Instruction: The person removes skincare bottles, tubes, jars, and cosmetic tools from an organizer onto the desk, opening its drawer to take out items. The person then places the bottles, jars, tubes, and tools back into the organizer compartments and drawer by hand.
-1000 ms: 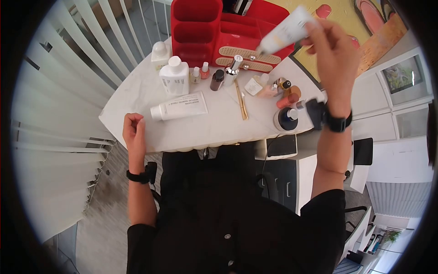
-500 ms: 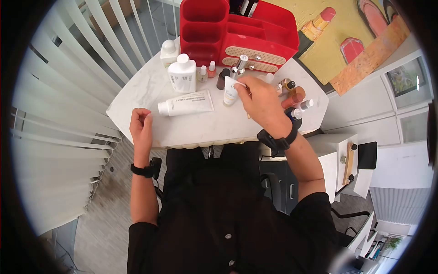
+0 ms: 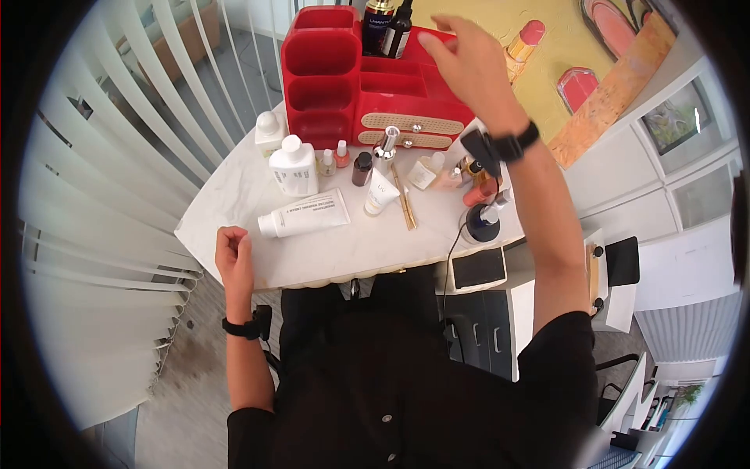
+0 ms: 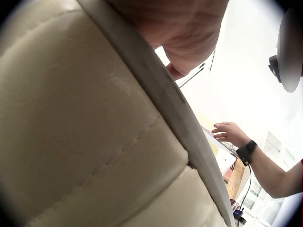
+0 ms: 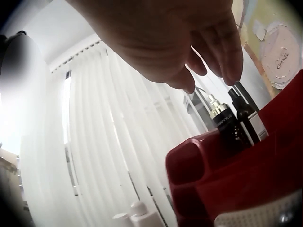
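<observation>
My right hand [image 3: 478,74] is raised over the right part of the red organizer [image 3: 322,94], its fingers loosely bent with nothing between them. Its fingertips point toward a dark blue bottle with a gold collar [image 3: 376,25] and a dark bottle with a white label [image 3: 397,37], both upright in the organizer. In the right wrist view the fingers hang just above the spray bottle's black top [image 5: 233,94]. My left hand [image 3: 234,254] rests at the table's front left edge, loosely curled and holding nothing. Close to it lies a large white cream tube [image 3: 305,215]. A smaller white tube [image 3: 380,195] stands on its cap mid-table.
White bottles [image 3: 294,168] and small nail polish bottles [image 3: 341,154] stand before the organizer. Beside the small tube are a silver-capped bottle [image 3: 385,147] and gold sticks [image 3: 405,205]. Several cosmetics [image 3: 479,191] and a dark pump bottle [image 3: 480,224] crowd the table's right side.
My right hand carried the small white tube down from the upper right, stood it mid-table and let go. It has since risen to the organizer. My left hand stays at the table edge.
</observation>
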The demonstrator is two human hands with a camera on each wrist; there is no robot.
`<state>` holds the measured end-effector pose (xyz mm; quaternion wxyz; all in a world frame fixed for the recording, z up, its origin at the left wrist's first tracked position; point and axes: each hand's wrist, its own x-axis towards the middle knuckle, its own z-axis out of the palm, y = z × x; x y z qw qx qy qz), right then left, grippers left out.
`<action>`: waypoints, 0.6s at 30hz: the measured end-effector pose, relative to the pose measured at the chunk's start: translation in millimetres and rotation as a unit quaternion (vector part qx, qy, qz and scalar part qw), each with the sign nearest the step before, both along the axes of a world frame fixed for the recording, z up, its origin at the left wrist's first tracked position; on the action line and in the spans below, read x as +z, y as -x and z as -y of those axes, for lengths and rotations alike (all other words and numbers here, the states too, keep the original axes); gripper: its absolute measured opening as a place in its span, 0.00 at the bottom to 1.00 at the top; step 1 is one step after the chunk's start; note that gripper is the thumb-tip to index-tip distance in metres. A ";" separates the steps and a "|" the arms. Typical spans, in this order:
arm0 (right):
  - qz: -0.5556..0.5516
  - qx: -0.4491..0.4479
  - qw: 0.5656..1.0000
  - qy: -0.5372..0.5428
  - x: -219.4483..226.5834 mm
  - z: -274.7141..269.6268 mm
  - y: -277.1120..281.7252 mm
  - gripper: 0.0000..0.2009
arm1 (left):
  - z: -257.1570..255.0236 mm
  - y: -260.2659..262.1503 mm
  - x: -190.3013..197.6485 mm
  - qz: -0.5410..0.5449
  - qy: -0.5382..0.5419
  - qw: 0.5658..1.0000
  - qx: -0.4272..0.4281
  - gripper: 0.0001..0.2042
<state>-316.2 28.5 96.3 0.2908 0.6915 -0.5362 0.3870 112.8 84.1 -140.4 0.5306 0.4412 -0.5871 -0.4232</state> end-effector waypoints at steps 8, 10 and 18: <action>0.104 -0.018 0.949 -0.296 38.0 108.8 26.0 0.22 | -1.2 -2.5 0.5 -0.021 -0.021 1.000 -0.010 0.03; 0.253 0.001 0.914 -0.318 31.4 107.3 16.4 0.19 | -1.9 -1.2 4.8 -0.011 -0.012 1.000 -0.009 0.03; 0.172 0.001 0.975 -0.141 25.6 77.9 32.4 0.14 | -2.5 -1.2 3.4 0.002 -0.007 1.000 -0.006 0.04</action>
